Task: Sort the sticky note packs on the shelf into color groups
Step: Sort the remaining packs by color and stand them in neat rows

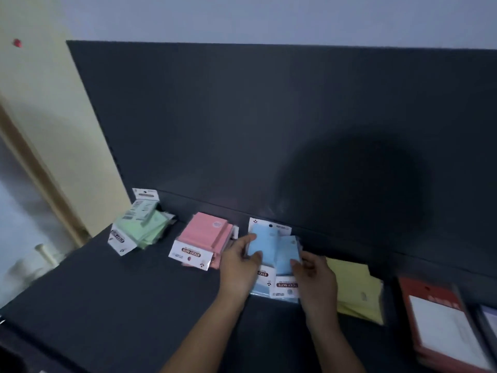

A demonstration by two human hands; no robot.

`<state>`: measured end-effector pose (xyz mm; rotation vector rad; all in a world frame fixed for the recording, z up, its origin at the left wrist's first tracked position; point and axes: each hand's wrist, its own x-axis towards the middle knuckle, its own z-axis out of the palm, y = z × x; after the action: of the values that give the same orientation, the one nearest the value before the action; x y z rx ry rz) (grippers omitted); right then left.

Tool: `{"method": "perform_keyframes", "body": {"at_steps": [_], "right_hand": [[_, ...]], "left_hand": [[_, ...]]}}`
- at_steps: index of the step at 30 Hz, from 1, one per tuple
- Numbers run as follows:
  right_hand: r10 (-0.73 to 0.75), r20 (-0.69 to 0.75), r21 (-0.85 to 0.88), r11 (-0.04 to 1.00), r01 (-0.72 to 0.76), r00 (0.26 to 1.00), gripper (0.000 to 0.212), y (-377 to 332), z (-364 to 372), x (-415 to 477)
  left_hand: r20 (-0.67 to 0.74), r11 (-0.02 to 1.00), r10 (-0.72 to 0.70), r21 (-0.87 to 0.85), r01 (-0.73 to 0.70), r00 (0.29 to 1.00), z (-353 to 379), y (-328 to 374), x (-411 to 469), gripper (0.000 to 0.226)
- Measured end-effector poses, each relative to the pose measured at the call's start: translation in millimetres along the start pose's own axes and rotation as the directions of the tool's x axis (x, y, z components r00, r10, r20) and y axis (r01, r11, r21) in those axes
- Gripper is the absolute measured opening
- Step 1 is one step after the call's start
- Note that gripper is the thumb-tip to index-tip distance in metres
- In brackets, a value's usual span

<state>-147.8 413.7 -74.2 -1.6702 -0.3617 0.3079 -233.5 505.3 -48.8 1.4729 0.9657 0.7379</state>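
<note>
On the dark shelf (107,292), pale blue packs (271,246), white header cards (286,288)

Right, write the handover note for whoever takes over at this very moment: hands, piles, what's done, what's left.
Left hand: grips the left edge of the blue packs.
Right hand: holds the same pile at its right edge.
On the shelf, from left to right: green packs, pink packs, blue packs, yellow packs. Red-backed pads lie at the far right.
Done: four colour groups lie apart from each other.
Left: set the blue pile down squarely. The green pile is loose and probably needs tidying.
</note>
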Motion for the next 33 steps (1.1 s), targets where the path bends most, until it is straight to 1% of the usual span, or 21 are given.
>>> {"method": "perform_keyframes", "body": {"at_steps": [2, 3, 4, 6, 8, 10, 13, 14, 17, 20, 22, 24, 25, 26, 28, 31, 33], "right_hand": [[-0.042, -0.028, -0.129, 0.991, 0.038, 0.999, 0.013, -0.4, 5.4, -0.8], [-0.063, -0.037, -0.19, 0.98, 0.054, 0.997, 0.012, -0.3, 8.6, -0.9], [-0.073, -0.048, -0.231, 0.971, 0.06, 0.996, 0.012, -1.0, 12.2, -0.9], [-0.082, -0.072, -0.284, 0.957, 0.058, 0.994, 0.012, -2.5, 17.9, -0.9], [-0.09, -0.094, -0.341, 0.938, 0.053, 0.992, 0.013, -3.8, 21.2, -0.6], [-0.092, -0.117, -0.353, 0.935, 0.046, 0.989, 0.014, -5.1, 21.5, -2.1], [-0.132, -0.141, -0.321, 0.944, 0.081, 0.981, 0.009, -9.2, 17.4, -8.6], [-0.148, -0.146, -0.322, 0.942, 0.094, 0.978, 0.011, -11.1, 15.2, -11.2], [-0.194, -0.18, -0.378, 0.919, 0.114, 0.964, 0.016, -15.6, 4.0, -18.8], [-0.249, -0.241, -0.403, 0.905, 0.136, 0.938, 0.018, -18.9, -18.9, -30.5], [-0.276, -0.289, -0.418, 0.898, 0.139, 0.917, 0.018, -19.4, -43.9, -42.1], [-0.269, -0.347, -0.416, 0.903, 0.11, 0.898, 0.018, -17.4, -75.9, -55.7], [-0.257, -0.381, -0.418, 0.905, 0.082, 0.888, 0.017, -15.7, -94.5, -63.3], [-0.251, -0.418, -0.429, 0.902, 0.054, 0.873, 0.017, -13.7, -114.3, -72.0], [-0.257, -0.489, -0.468, 0.884, -0.003, 0.834, 0.018, -9.2, -157.1, -92.4], [-0.268, -0.565, -0.524, 0.847, -0.089, 0.78, 0.015, -2.8, -225.3, -129.5], [-0.255, -0.597, -0.554, 0.816, -0.162, 0.761, 0.018, 1.7, -272.0, -156.9]], "left_hand": [[0.023, 0.969, 0.129, 0.209, -0.131, 0.991, -0.4, -7.3, 4.1, 0.034], [0.046, 0.94, 0.177, 0.287, -0.183, 0.983, -1.0, -10.5, 5.1, 0.036], [0.072, 0.92, 0.207, 0.325, -0.219, 0.976, -1.5, -12.9, 6.0, 0.037], [0.119, 0.925, 0.226, 0.286, -0.251, 0.967, -2.3, -15.7, 6.3, 0.037], [0.126, 0.94, 0.258, 0.197, -0.279, 0.958, -3.6, -15.8, 6.5, 0.037], [0.138, 0.947, 0.268, 0.145, -0.288, 0.953, -6.4, -14.3, 7.7, 0.037], [0.197, 0.945, 0.249, 0.165, -0.282, 0.948, -12.9, -16.1, 9.5, 0.044], [0.211, 0.939, 0.249, 0.186, -0.289, 0.945, -15.0, -16.3, 8.9, 0.046], [0.239, 0.904, 0.31, 0.224, -0.363, 0.92, -17.6, -12.0, -1.0, 0.048], [0.247, 0.844, 0.433, 0.226, -0.486, 0.867, -10.3, -4.5, -20.4, 0.044], [0.254, 0.798, 0.516, 0.204, -0.567, 0.818, 2.7, 1.4, -38.0, 0.043], [0.305, 0.766, 0.575, 0.125, -0.63, 0.759, 21.2, 6.8, -59.9, 0.044], [0.345, 0.768, 0.579, 0.073, -0.636, 0.739, 32.2, 8.5, -72.1, 0.044], [0.395, 0.78, 0.564, 0.031, -0.625, 0.725, 43.5, 9.0, -85.0, 0.044], [0.513, 0.798, 0.517, 0.001, -0.603, 0.685, 68.2, 5.9, -112.6, 0.046], [0.669, 0.803, 0.423, 0.037, -0.595, 0.611, 108.7, -2.5, -160.1, 0.051], [0.749, 0.783, 0.375, 0.06, -0.619, 0.547, 137.6, -4.4, -195.5, 0.05]]}}
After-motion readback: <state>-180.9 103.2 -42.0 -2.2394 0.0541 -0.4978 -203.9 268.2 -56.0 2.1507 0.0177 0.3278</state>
